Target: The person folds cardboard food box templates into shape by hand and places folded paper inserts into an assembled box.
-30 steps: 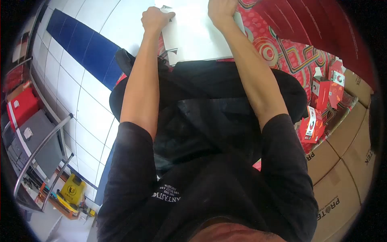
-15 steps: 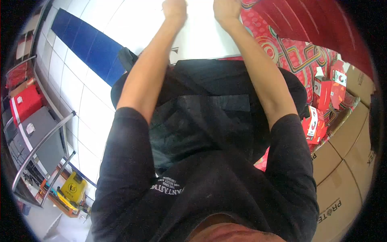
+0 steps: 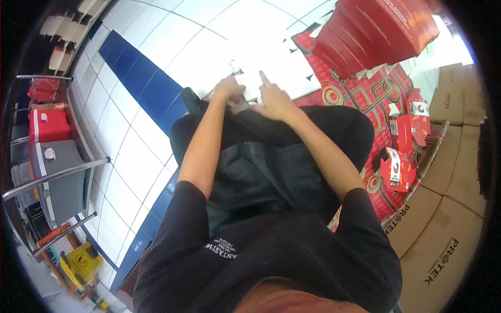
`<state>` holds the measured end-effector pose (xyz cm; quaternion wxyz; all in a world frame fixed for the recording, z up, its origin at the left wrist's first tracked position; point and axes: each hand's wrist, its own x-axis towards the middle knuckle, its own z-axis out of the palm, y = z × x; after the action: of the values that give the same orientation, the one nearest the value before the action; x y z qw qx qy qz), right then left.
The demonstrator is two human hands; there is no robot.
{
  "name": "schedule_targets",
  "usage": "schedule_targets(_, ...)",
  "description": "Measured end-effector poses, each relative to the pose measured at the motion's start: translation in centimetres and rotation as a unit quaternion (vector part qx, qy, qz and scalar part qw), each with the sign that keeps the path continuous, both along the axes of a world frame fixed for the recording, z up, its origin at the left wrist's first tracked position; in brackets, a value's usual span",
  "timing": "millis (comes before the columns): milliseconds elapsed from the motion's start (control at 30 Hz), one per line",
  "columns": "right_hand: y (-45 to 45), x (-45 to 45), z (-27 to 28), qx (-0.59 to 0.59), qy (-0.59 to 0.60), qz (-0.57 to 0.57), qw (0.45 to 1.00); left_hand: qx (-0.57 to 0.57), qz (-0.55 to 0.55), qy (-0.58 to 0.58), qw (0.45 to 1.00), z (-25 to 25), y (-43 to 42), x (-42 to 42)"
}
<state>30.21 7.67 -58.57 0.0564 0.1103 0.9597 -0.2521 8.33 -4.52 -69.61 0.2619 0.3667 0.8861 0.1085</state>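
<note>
- Black T-shirt (image 3: 297,255) filling the lower middle of the frame, with a round neckline (image 3: 274,280)
- White lettering (image 3: 222,249) on its chest, the largest word partly legible as "ANTASTIC"
- Loose short black sleeves (image 3: 180,214)
- Black trousers (image 3: 339,122)
- Bare forearms (image 3: 326,151) and hands (image 3: 278,103)

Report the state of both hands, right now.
Left hand: partly curled; whether it holds anything cannot be told.
Right hand: open at the white sheet, nothing visibly held.

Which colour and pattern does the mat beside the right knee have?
The mat is red with multicoloured bands and concentric rings, clearest in the head view.
</note>
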Motion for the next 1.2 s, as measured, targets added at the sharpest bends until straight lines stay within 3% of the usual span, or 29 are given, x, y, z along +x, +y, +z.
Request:
schedule_targets(133, -2.1, 0.4, -0.8, 0.054, -0.103, -0.026, 0.993, -0.02, -0.011, 0.01, 1.0, 1.8, 0.1, 1.7)
schedule_targets(333, -1.2, -0.9, -3.2, 0.108, -0.092, -0.046, 0.989, -0.06, 0.032, -0.007, 0.998, 7.6, 1.1, 3.1)
schedule_targets(533, -1.7, -2.2, -3.6, 0.078, -0.103, -0.086, 0.988, -0.041, 0.039, 0.044, 0.997, 7.8, 1.5, 3.6)
schedule_targets(833, 1.0, -3.1, -4.2, -0.007, -0.095, -0.04, 0.995, -0.016, 0.08, 0.057, 0.995, 8.1, 2.3, 3.0)
schedule_targets(933, 2.3, -3.8, -7.6, -0.016, -0.096, -0.032, 0.995, -0.026, 0.089, 0.05, 0.994, 7.9, 2.7, 2.4)
schedule_targets(1033, 0.4, -3.3, -2.7, 0.02, -0.112, -0.055, 0.992, -0.024, 0.089, 0.043, 0.995, 7.3, 2.7, 1.8)
schedule_targets(1200, -0.2, -3.3, -3.7, 0.034, -0.098, -0.065, 0.992, -0.037, 0.096, 0.047, 0.994, 7.3, 2.8, 1.6)
